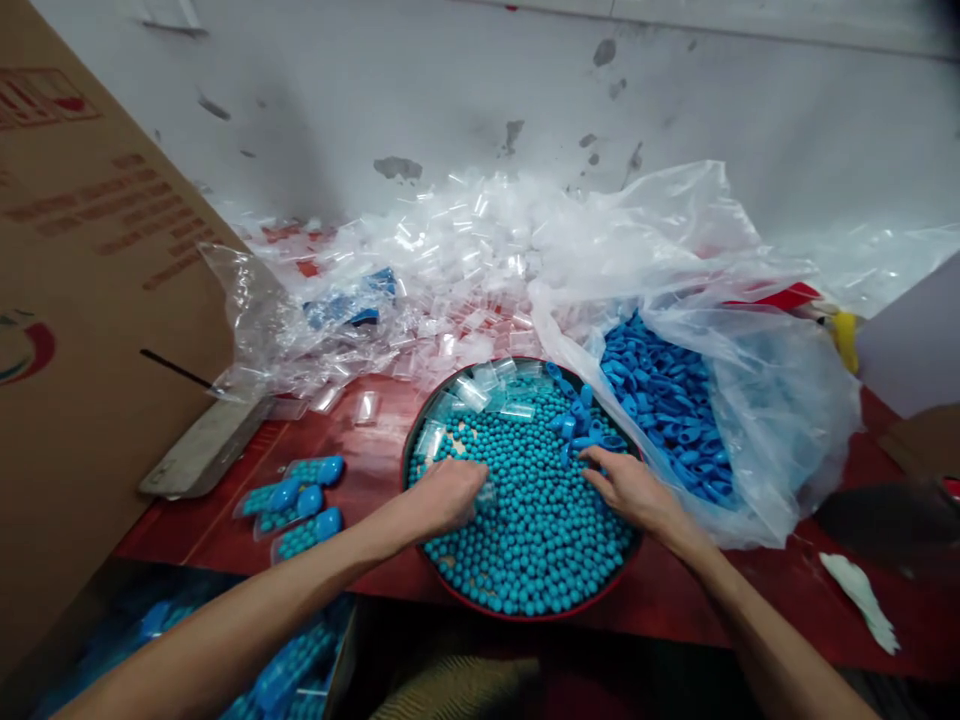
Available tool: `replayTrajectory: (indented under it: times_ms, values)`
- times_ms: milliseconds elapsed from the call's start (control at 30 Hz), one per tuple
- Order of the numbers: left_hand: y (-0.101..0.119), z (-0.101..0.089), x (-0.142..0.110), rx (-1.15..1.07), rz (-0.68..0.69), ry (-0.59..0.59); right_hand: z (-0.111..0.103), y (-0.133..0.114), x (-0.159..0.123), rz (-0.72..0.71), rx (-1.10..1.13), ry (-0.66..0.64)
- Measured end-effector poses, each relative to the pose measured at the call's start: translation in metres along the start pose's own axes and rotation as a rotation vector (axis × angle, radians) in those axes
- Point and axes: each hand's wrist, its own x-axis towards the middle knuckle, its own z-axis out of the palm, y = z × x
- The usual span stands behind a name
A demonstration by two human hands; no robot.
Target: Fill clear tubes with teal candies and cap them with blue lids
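My left hand (448, 497) is closed over the left half of a round tray (534, 615) of small teal balls (540, 520). A clear plastic tube (486, 500) shows past its fingers, low among the balls. On the tray's right side my right hand (626, 487) reaches in, thumb and forefinger slightly apart. Its fingertips are right by a small cluster of blue caps (581, 425) lying on the balls. Several empty clear tubes (471, 393) rest along the tray's back left. Filled tubes with blue caps (307, 505) lie on the red table to the left.
Behind the tray spreads a heap of clear tubes (465, 240). A plastic bag of blue caps (667, 400) stands at right. A cardboard box (97, 250) rises at left beside a grey bar (202, 450). Below the table edge are more filled tubes (292, 670).
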Motion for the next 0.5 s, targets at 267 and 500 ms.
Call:
replayTrajectory:
  times_ms: [267,500]
  values:
    - [0.050,0.007,0.044,-0.367,-0.003,-0.098,0.033,-0.014,0.017,0.050,-0.037,-0.140]
    - [0.041,0.020,0.055,-0.961,0.013,-0.231,0.028,-0.004,0.028,0.158,0.744,-0.149]
